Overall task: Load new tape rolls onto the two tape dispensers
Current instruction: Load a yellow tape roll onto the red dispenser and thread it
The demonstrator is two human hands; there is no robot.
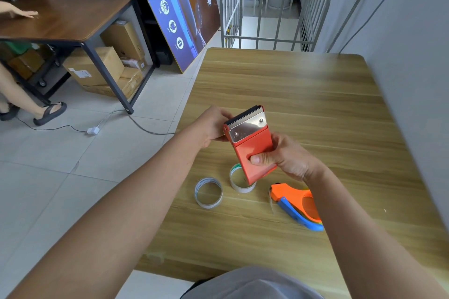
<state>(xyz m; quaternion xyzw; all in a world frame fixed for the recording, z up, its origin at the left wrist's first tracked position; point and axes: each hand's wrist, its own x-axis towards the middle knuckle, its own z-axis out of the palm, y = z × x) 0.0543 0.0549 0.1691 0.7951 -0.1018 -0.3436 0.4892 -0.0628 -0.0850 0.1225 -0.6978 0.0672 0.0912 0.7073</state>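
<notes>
I hold a red tape dispenser (251, 150) with a serrated metal blade at its top, raised above the wooden table (303, 94). My right hand (284, 156) grips its lower body, thumb on the front face. My left hand (213, 126) holds its upper left side near the blade. Two thin tape rings lie flat on the table below: one (208, 192) at the left, the other (239, 181) partly hidden behind the red dispenser. An orange and blue dispenser (297, 205) lies on its side at the right, beside my right forearm.
A grey wall (413, 80) borders the table's right side. A metal cage trolley (274, 17) stands beyond the far edge. To the left are tiled floor, a cable with a plug (93, 130), a dark desk over cardboard boxes (94, 68), and another person's legs.
</notes>
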